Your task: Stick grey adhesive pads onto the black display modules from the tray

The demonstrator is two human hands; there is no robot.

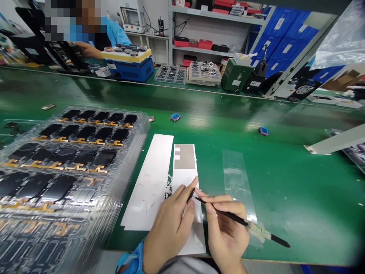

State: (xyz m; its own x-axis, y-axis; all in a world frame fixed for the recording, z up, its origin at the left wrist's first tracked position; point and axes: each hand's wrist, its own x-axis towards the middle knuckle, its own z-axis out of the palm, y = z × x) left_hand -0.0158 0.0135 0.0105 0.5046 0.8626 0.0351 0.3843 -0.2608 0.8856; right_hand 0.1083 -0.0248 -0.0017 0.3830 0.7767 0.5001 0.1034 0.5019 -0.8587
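My right hand [226, 230] pinches thin black tweezers [228, 215] whose tips point left at the fingertips of my left hand. My left hand [171, 224] is closed in a pinch right at the tweezer tips, over a white backing strip [186, 179] that carries a grey sheet [184, 156] at its far end. What the left fingers hold is too small to make out. A second white strip [151, 179] lies beside it on the left. A stack of clear trays [65, 167] with several black screens stands further left.
A clear film strip [235, 175] lies to the right on the green mat [285, 179]. Two small blue-pink parts [175, 117] [264, 131] rest farther out. Across the bench a person in blue [114, 32] works near a blue machine [129, 62]. A white bar [336, 140] juts in at right.
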